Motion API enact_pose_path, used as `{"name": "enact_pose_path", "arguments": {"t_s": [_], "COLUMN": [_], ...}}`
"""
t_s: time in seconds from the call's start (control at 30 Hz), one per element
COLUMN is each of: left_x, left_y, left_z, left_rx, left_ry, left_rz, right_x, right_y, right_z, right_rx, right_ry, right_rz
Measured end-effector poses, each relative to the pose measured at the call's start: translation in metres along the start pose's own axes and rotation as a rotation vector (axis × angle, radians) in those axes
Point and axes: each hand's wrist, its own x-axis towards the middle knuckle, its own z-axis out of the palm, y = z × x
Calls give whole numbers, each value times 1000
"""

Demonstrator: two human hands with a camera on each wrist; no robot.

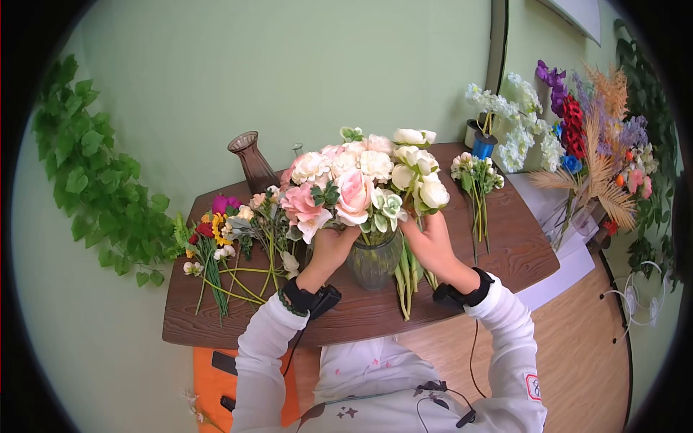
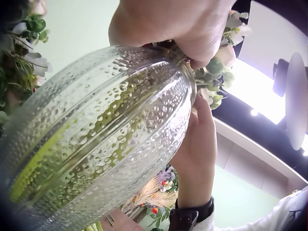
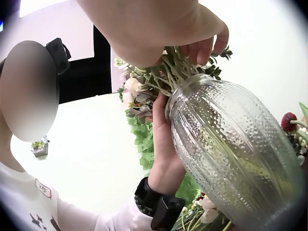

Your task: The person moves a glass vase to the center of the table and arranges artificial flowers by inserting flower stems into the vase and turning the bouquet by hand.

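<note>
Stands at the middle of the table (image 1: pixel 505 267): 1 clear, ribbed glass vase (image 1: pixel 375 265), holding 1 bouquet (image 1: pixel 354 195) of pink, cream and white blooms. Runs lengthwise from flower heads down through the mouth, with green stems showing through the glass; lies directly between both hands, at about equal reach from each. Left hand (image 1: pixel 333 249) at the left of the rim, bent close about the neck and stems; cannot tell which of these is gripped, with fingertips hidden. Right hand (image 1: pixel 433 245) on the opposite side, curled round the stems just above the mouth, holding them. On the wrists, 2 black devices (image 1: pixel 325 302), 1 on each. Just right of the vase, a few loose stems (image 1: pixel 406 289), heads hidden. Farther right, 1 bundle of white flowers (image 1: pixel 476 177), lying flat. To the left, many mixed flowers (image 1: pixel 216 231), too tangled to count. Behind, 1 violet-tinted vase (image 1: pixel 253 160) and 1 blue container (image 1: pixel 484 146). Beyond the table's right edge, 1 large dried-looking arrangement (image 1: pixel 592 151).
</note>
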Motion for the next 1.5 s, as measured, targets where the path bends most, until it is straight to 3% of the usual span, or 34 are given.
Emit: {"name": "enact_pose_path", "arguments": {"t_s": [0.13, 0.2, 0.23, 0.33, 0.43, 0.47, 0.53, 0.57, 0.7, 0.87, 0.9, 1.07, 1.13, 1.17, 1.2, 1.27, 1.3, 1.33, 1.4, 1.47, 1.5], "left_x": [-2, -4, -3, 0, -1, 4, 18, 19, 21, 22, 9, 11, 8, 9, 4, 2, 0, 1, 1, 3, 2], "left_y": [-6, -2, -2, -3, 1, -21, -82, -83, -87, -89, -24, -12, -4, 2, 9, 30, 10, 46, 43, 25, 26], "left_z": [-5, -5, -5, -7, -11, -23, -51, -51, -51, -45, -13, -15, -14, -19, -22, -26, -32, -32, -47, -63, -75], "left_rx": [69, 81, 98, 86, 145, 144, 822, 822, 800, 766, 479, 541, 357, 348, 388, 401, 187, 377, 352, 312, 428], "left_ry": [-34, -132, -209, -285, -373, -371, -356, -351, -356, -359, -344, -403, -401, -424, -410, -437, -414, -450, -535, -478, -432], "left_rz": [-23, 10, 116, 131, 21, 21, 386, 386, 310, 206, 225, 161, 9, 14, -196, -283, -191, -378, -347, -224, -351], "right_x": [-1, 1, 1, 1, 1, 1, 0, 0, -3, -7, -8, -12, -15, -16, -17, -19, -20, -21, -23, -24, -24], "right_y": [7, 12, 17, 26, 20, 17, 15, 15, 10, 7, 6, 13, 20, 27, 32, 31, 28, 27, 29, 32, 27], "right_z": [1, 2, 2, 2, 5, 6, 7, 7, 8, 9, 10, 8, 6, 8, 7, 8, 8, 9, 8, 7, 5], "right_rx": [-51, -56, -56, -80, 7, -56, -119, -115, -13, -22, 17, -30, -42, -5, 24, 32, 12, -9, -17, -10, -78], "right_ry": [27, 74, 73, 51, 16, 16, 13, 19, 45, 69, 75, 51, 37, 30, 33, 48, 62, 78, 78, 91, 73], "right_rz": [-55, -156, -156, -158, -102, -110, -119, -109, -24, -80, -60, -53, -40, -3, 37, 2, 5, 7, 21, 32, 48]}}
